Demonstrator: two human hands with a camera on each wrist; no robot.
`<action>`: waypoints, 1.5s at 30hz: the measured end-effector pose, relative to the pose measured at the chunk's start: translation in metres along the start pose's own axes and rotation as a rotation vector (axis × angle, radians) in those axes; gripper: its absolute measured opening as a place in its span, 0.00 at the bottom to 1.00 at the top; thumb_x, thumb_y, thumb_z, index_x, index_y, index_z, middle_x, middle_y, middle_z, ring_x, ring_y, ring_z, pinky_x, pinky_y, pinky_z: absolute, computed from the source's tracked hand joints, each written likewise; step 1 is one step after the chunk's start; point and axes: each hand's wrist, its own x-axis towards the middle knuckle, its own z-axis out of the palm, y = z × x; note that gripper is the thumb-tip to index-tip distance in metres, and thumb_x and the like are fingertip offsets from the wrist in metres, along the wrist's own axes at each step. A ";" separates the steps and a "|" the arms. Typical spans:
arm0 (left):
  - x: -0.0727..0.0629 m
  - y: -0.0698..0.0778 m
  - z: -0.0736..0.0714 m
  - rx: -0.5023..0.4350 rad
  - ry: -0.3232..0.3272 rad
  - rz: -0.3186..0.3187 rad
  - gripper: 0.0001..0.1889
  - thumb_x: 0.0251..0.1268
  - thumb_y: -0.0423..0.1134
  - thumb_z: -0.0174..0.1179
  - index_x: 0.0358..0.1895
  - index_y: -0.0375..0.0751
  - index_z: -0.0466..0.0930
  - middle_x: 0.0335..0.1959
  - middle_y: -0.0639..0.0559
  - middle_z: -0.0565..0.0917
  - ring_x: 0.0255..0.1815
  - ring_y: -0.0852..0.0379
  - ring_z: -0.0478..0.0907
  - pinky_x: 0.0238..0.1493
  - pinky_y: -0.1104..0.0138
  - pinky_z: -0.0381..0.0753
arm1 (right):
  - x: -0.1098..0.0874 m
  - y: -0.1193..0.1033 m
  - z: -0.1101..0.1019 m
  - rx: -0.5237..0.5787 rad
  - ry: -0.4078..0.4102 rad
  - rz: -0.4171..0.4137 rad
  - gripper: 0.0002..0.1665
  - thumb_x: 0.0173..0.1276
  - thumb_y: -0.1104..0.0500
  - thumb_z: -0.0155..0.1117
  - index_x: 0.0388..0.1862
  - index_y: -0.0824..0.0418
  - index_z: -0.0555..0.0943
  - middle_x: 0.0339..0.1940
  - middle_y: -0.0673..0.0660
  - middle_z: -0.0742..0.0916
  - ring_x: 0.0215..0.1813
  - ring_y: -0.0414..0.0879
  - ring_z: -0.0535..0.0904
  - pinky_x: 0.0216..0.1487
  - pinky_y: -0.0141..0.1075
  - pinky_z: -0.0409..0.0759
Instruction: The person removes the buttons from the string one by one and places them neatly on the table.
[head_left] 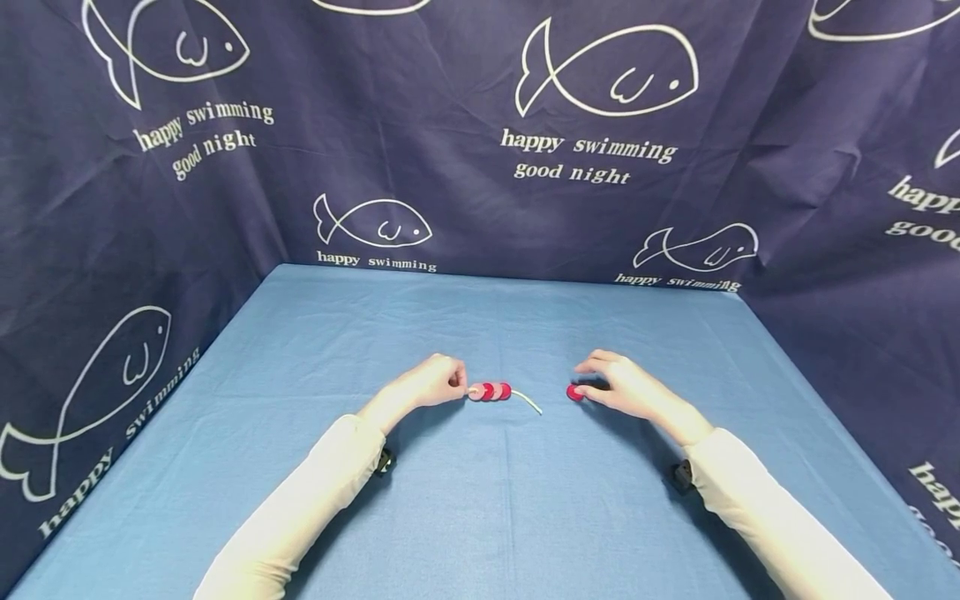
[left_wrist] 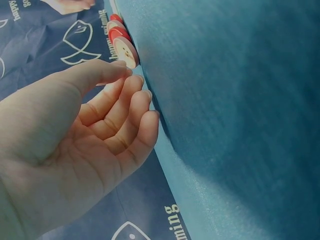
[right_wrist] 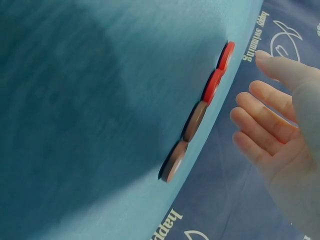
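Observation:
My left hand (head_left: 442, 381) holds its thumb against its curled index finger and pinches the pale cord at its left end. Pink and red buttons (head_left: 487, 391) are threaded in a row on the cord (head_left: 527, 401), whose other end lies loose to the right. In the left wrist view a pink button (left_wrist: 126, 52) is right beyond the fingertips of the left hand (left_wrist: 95, 120). My right hand (head_left: 618, 383) hovers with fingers spread, its thumb beside a loose red button (head_left: 574, 392). In the right wrist view, red buttons (right_wrist: 212, 87) and brownish ones (right_wrist: 195, 121) lie apart from the hand (right_wrist: 270, 125).
A blue cloth (head_left: 480, 500) covers the table. Dark blue curtains (head_left: 465, 108) with white fish prints stand behind it and at both sides. A dark wrist device (head_left: 682, 475) sits under the right sleeve, another (head_left: 385, 460) under the left one.

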 end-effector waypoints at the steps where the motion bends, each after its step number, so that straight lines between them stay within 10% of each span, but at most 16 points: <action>1: 0.000 0.000 0.000 0.000 -0.002 -0.005 0.05 0.58 0.32 0.58 0.25 0.41 0.76 0.22 0.54 0.78 0.22 0.64 0.67 0.29 0.74 0.69 | 0.001 -0.001 0.001 0.003 -0.002 -0.002 0.17 0.58 0.58 0.69 0.44 0.66 0.82 0.40 0.56 0.83 0.45 0.51 0.80 0.49 0.46 0.76; 45: 0.000 0.002 -0.001 0.009 0.014 0.015 0.05 0.57 0.31 0.58 0.24 0.41 0.75 0.21 0.55 0.76 0.23 0.64 0.66 0.30 0.74 0.68 | 0.032 -0.028 0.018 0.011 -0.029 -0.074 0.16 0.59 0.57 0.68 0.43 0.66 0.82 0.38 0.57 0.82 0.43 0.50 0.79 0.47 0.45 0.76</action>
